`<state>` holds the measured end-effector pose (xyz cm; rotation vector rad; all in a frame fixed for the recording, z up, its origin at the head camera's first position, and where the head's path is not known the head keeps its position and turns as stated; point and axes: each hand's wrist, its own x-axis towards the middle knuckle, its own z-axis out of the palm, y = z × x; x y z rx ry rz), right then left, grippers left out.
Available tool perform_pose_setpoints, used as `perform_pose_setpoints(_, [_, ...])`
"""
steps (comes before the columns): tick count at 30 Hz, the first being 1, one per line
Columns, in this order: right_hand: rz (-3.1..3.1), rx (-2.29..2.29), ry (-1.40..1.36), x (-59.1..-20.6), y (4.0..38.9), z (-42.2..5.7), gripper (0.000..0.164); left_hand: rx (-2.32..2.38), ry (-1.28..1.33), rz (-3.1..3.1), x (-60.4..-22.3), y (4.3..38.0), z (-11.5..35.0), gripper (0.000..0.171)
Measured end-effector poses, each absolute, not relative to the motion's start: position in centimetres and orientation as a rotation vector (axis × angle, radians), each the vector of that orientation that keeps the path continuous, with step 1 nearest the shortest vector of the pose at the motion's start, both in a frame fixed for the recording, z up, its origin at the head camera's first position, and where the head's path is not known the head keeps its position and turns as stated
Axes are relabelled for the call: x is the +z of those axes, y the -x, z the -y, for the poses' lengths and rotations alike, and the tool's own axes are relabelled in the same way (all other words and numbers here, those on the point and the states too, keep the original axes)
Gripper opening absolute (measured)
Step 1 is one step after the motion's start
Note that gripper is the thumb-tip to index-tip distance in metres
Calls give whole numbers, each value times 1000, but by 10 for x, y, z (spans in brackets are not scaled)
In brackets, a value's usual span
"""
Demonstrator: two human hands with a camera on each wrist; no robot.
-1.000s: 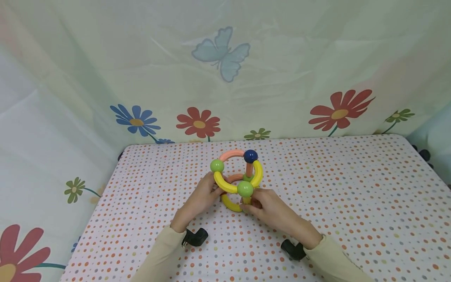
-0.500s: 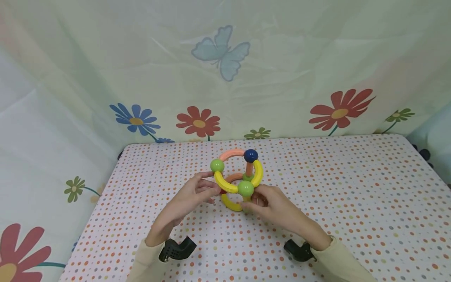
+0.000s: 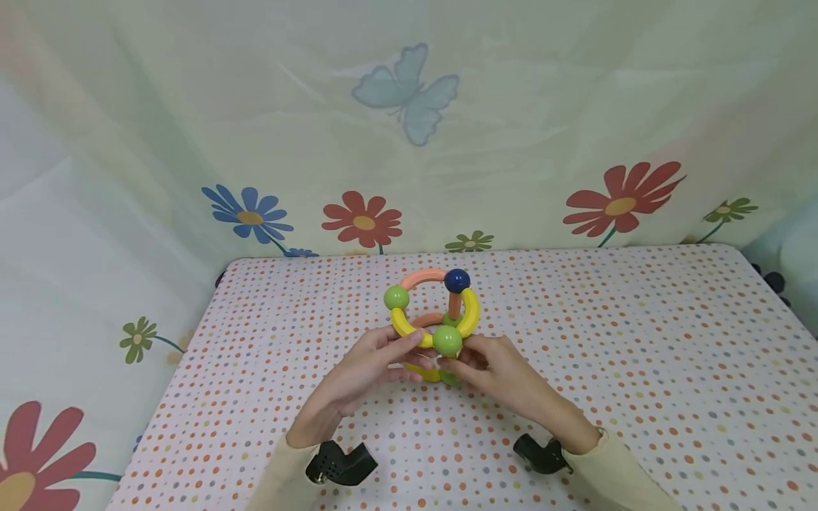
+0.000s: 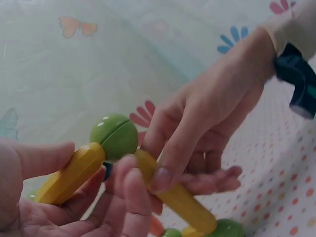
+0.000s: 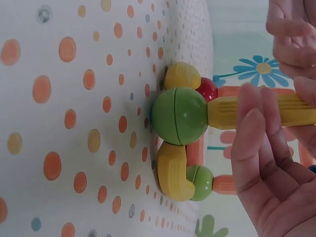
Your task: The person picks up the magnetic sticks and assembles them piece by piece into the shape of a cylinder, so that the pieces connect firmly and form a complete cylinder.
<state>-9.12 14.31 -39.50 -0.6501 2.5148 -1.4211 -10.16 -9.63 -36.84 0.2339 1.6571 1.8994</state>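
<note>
Left hand (image 3: 364, 369) pinches the yellow curved rod (image 3: 404, 328) of the ball-and-rod toy (image 3: 434, 323); right hand (image 3: 495, 372) grips its yellow upright rod (image 5: 256, 111) just beside.

A child's play corner at home is showing here: a dotted tablecloth (image 3: 639, 341) is covering the table, and a flower-and-butterfly curtain (image 3: 409, 106) is hanging behind.

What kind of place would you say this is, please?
Probably a staged tabletop play corner: a table under a polka-dot cloth, a flower-and-butterfly sheet hung behind it, and a ball-and-rod toy held by both hands.
</note>
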Motion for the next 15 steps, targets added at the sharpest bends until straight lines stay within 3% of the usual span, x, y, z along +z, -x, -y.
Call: perform_pose_setpoints(15, [-2441, -1473, 672, -396, 91, -146, 18, 1975, -161, -1554, -369, 101, 90, 30])
